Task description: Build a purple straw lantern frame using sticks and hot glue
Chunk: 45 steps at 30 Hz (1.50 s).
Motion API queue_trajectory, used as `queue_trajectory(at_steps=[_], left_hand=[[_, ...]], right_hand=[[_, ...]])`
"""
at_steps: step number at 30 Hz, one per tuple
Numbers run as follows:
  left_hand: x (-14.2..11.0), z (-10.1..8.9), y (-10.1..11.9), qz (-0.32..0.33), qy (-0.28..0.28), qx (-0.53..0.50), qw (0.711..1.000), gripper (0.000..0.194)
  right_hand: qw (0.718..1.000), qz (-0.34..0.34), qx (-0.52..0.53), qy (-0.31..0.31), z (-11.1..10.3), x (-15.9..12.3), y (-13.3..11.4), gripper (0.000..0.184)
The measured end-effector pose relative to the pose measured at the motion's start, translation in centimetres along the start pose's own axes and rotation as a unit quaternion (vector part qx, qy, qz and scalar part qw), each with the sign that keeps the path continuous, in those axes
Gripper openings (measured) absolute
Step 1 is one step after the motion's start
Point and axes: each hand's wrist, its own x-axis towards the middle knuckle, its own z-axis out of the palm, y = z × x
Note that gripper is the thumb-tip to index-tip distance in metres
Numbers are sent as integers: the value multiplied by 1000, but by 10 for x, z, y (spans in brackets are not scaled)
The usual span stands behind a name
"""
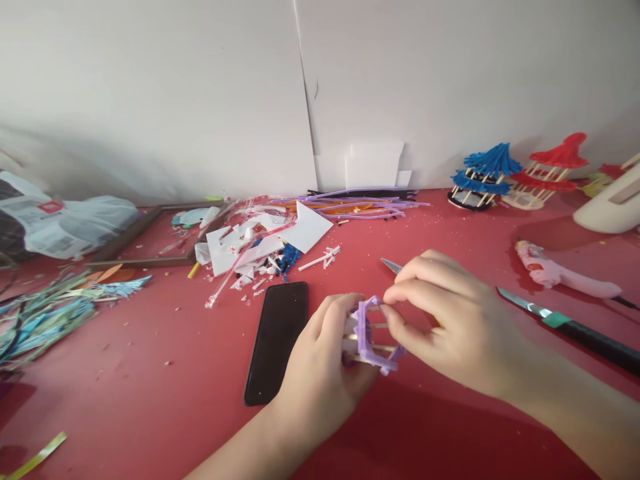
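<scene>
My left hand point(323, 357) is wrapped round a small model pavilion frame point(367, 343), made of pale sticks with a fuzzy purple pipe cleaner point(364, 333) bent round its rim as an angular ring. The ring's opening faces right. With thumb and forefinger, my right hand point(445, 307) pinches the upper edge of that ring. Behind my right fingers a pointed metal blade point(391, 265) sticks out; the rest of that tool is hidden. To the left of my left hand lies a black phone point(277, 340), flat on the red table point(190, 400).
On the right are a pink glue gun point(565, 270) and a knife point(575, 327) with a black handle. Blue point(483, 177) and red point(550, 170) model pavilions stand behind. Paper scraps point(265, 243), loose pipe cleaners point(350, 203), a plastic bag point(70, 223) and coloured strips point(60, 313) lie about.
</scene>
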Motion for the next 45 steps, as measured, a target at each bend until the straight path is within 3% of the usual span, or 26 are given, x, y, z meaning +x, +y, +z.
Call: queue_trajectory(at_steps=[12, 15, 17, 22, 26, 33, 39, 45], left_hand=[[1, -1, -1, 9, -5, -2, 1000, 55], [0, -1, -2, -16, -12, -37, 999, 55], [-1, -1, -2, -44, -27, -68, 996, 56], [0, -2, 3, -73, -106, -180, 975, 39], [2, -4, 11, -84, -142, -256, 953, 31], [1, -3, 10, -69, -133, -241, 959, 34], [-1, -2, 9, -54, -118, -229, 965, 39], [1, -4, 4, -64, -58, -212, 973, 47]], right_hand=[[999, 6, 34, 8, -2, 0, -3, 10], [998, 9, 61, 6, -9, 1, -1, 6], [997, 1, 78, 1, -15, 1, 5, 13], [985, -44, 137, -91, -24, -1, 30, 30], [973, -26, 185, -133, -23, -2, 45, 29], [970, -31, 212, -115, -20, -1, 42, 13], [971, -22, 210, -110, -23, 0, 37, 15], [966, 100, 239, 6, -34, -20, 56, 18]])
